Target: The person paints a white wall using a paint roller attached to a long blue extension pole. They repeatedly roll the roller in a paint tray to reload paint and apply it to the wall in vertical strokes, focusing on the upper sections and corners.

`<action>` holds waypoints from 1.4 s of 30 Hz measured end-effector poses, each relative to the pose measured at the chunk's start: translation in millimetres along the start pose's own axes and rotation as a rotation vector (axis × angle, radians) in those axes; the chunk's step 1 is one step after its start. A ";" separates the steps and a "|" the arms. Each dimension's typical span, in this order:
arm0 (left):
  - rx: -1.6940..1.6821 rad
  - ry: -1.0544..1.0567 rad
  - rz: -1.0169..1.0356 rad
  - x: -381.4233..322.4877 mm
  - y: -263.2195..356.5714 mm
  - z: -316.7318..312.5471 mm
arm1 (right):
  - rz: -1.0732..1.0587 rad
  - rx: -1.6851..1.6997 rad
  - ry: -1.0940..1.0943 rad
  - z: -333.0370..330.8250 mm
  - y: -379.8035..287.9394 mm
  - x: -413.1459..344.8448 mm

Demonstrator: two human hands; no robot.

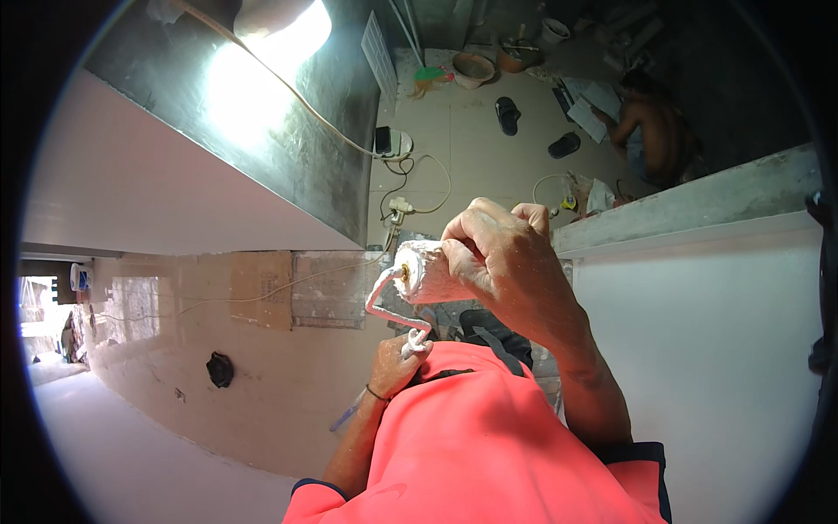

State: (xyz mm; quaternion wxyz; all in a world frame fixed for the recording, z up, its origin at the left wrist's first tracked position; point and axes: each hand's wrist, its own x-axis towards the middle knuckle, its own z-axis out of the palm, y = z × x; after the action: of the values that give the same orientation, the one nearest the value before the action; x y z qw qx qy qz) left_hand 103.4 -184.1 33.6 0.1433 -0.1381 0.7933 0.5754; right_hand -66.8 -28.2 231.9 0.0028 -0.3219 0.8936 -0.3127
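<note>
A paint roller cover (429,278), coated in white paint, is in front of my torso. My right hand (507,262) is on its far end and upper side, with thumb and fingers against the nap. From the cover's near end a bent, paint-crusted wire frame (374,306) runs down to my left hand (393,367), which is closed around the handle. White paint clumps at the top of that grip. A blue shaft (344,418) shows below my left wrist and may be the handle's lower end. White specks dot both hands.
A pale cable (308,108) crosses from the upper left to a socket block (400,205) on the floor. Cardboard (262,288) lies on the tiles. Walls flank me. Beyond are sandals (507,116), basins (473,69) and a crouching person (655,131) with papers.
</note>
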 end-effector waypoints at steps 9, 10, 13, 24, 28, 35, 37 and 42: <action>-0.056 -0.007 -0.023 -0.9 2.1 -0.3 | 0.072 0.330 -0.137 -11.5 8.8 7.2; -0.044 -0.006 -0.018 -0.6 1.8 -0.3 | 0.048 0.310 -0.149 -13.6 8.3 7.0; -0.024 -0.010 -0.015 0.1 1.4 0.1 | -0.041 0.091 -0.103 -14.6 6.3 6.8; -0.025 -0.030 -0.026 -2.7 6.1 0.5 | 0.225 0.652 -0.434 -17.7 33.2 21.1; 0.012 -0.046 -0.006 -2.0 7.7 -0.6 | 0.229 0.627 -0.496 -19.5 37.9 25.8; -0.019 -0.037 -0.061 -2.9 10.6 1.2 | 0.222 0.649 -0.440 -23.9 37.6 24.2; -0.018 -0.024 -0.033 -2.8 11.1 1.5 | 0.116 0.593 -0.400 -25.6 34.5 23.8; 0.006 -0.026 -0.030 -1.6 11.1 1.3 | -0.060 0.192 -0.306 -32.2 20.0 17.5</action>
State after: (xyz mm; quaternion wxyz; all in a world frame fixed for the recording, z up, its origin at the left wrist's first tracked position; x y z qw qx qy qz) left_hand 100.7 -179.5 43.6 0.1627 -0.1422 0.7907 0.5727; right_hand -98.7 -8.3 250.0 0.1602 -0.3908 0.8387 -0.3439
